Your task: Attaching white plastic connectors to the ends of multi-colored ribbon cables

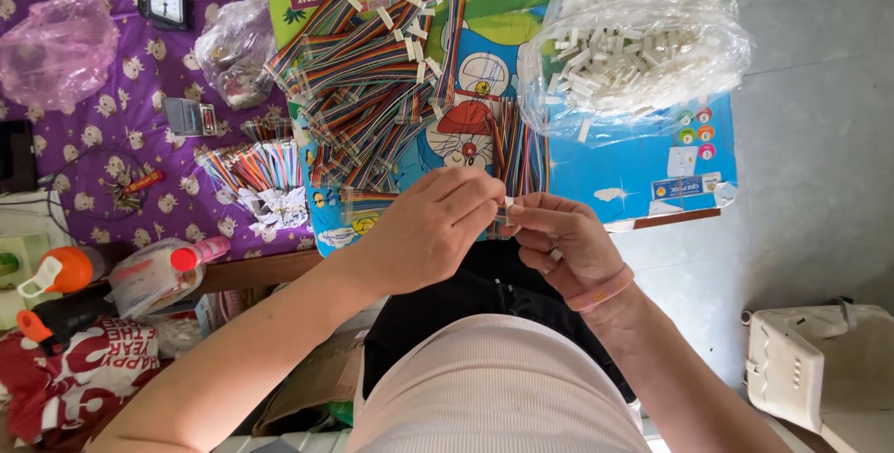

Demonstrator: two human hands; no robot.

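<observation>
My left hand [430,229] and my right hand [563,243] meet just above my lap, fingertips pinched together on a small white plastic connector [508,203] at the end of a rainbow ribbon cable [503,223]. The cable itself is mostly hidden behind my fingers. A pink band circles my right wrist. Just beyond my hands lies a heap of rainbow ribbon cables [372,81] with white connectors, spread over a blue cartoon board [643,169]. A clear bag of white connectors [633,39] sits on the board's right side.
A purple patterned cloth [112,146] at left carries another bundle of coloured wires [256,169], two crumpled plastic bags, a small clock [163,3] and keys. An orange-capped bottle [65,271] lies lower left. A white plastic stool [819,365] stands lower right on grey floor.
</observation>
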